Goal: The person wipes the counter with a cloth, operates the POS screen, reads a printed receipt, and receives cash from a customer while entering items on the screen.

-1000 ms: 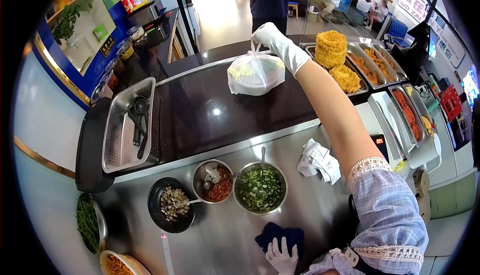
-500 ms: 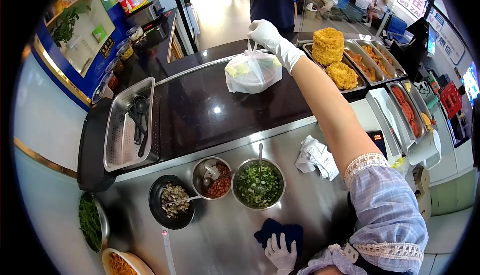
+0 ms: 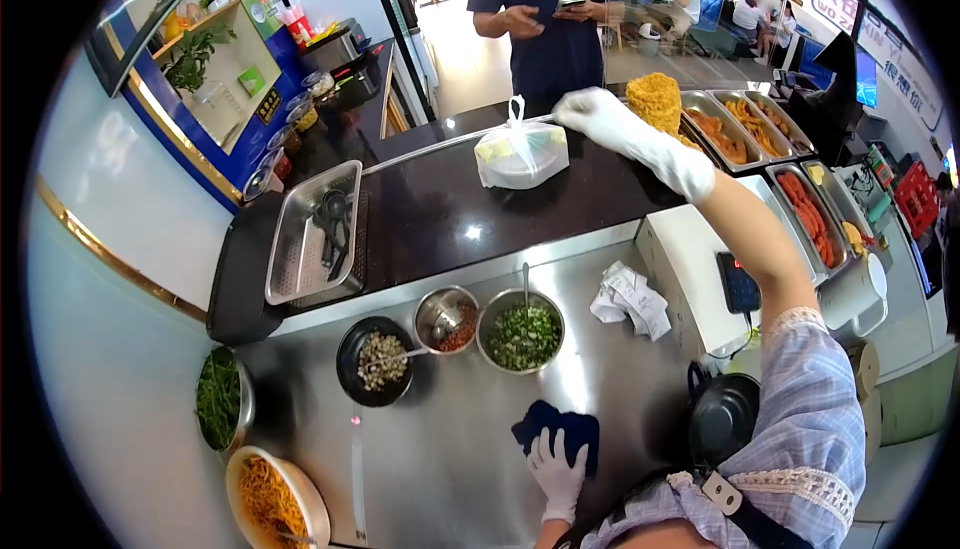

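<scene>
A tied white plastic bag [image 3: 522,156] with a round container inside stands upright on the dark counter [image 3: 430,219]. My right hand [image 3: 595,117], in a white glove, is just right of the bag's knot and apart from it; its fingers are bent and blurred, and whether they are closed is unclear. On the steel worktop [image 3: 450,449], my gloved left hand [image 3: 556,464] lies with fingers spread over a folded dark blue cloth [image 3: 578,431], pressing on it.
Bowls of chopped greens [image 3: 522,334], red bits [image 3: 447,321] and pale diced food [image 3: 376,361] stand mid-worktop, near crumpled receipts [image 3: 630,301]. A perforated tray [image 3: 315,234] is left; food trays [image 3: 735,129] are right. A person [image 3: 540,24] holding a phone stands across the counter.
My right hand has let go of the bag's knot and moved right. The bag stays on the counter. The view has shifted, showing a black pan at the right. The person across has lowered one hand.
</scene>
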A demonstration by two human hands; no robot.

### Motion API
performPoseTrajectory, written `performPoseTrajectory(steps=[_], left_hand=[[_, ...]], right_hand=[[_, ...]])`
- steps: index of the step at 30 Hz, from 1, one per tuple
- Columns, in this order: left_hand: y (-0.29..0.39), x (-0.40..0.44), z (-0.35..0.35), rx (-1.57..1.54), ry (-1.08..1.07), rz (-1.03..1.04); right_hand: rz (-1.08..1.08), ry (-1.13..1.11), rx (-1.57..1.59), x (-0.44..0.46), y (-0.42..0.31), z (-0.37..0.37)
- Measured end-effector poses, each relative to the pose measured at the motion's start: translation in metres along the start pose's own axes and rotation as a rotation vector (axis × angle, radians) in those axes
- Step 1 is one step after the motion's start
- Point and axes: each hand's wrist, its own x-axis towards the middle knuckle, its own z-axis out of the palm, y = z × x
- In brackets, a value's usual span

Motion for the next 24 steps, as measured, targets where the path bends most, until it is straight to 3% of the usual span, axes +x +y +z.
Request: performPoseTrajectory(steps=[5,7,10,12,15,18,21,23,24], left_hand=[[0.001,-0.002,0.0,-0.006,0.044,0.018],[-0.002,-0.006,0.001,-0.072,0.07,0.034],[-0.007,-0.023,-0.01,-0.174,0.096,-0.028],[-0.014,-0.028,-0.023,-0.525,0.212,-0.169],[-0.037,-0.02,-0.074,-0.436,0.333,-0.371],[-0.071,0.007,-0.091,-0.762,0.401,-0.515],[-0.096,0.037,-0.044,-0.625,0.314,-0.493],[-0.096,0.045,-0.007,0.19,0.196,0.007],[-0.08,0.053,0.007,0.113,0.189,-0.02]], right_hand=[[0.049,-0.142,0.134,-0.194,-0.058,-0.043],[0.013,-0.089,0.003,-0.265,-0.061,-0.051],[0.216,-0.096,0.06,-0.342,-0.044,-0.071],[0.355,0.037,0.231,-0.372,-0.034,-0.085],[0.493,0.193,0.401,-0.413,0.012,-0.108],[0.613,0.237,0.416,-0.437,0.025,-0.119],[0.664,0.258,0.397,-0.455,0.02,-0.115],[0.658,0.2,0.385,-0.465,0.013,-0.117],[0.666,0.214,0.397,-0.473,0.014,-0.118]])
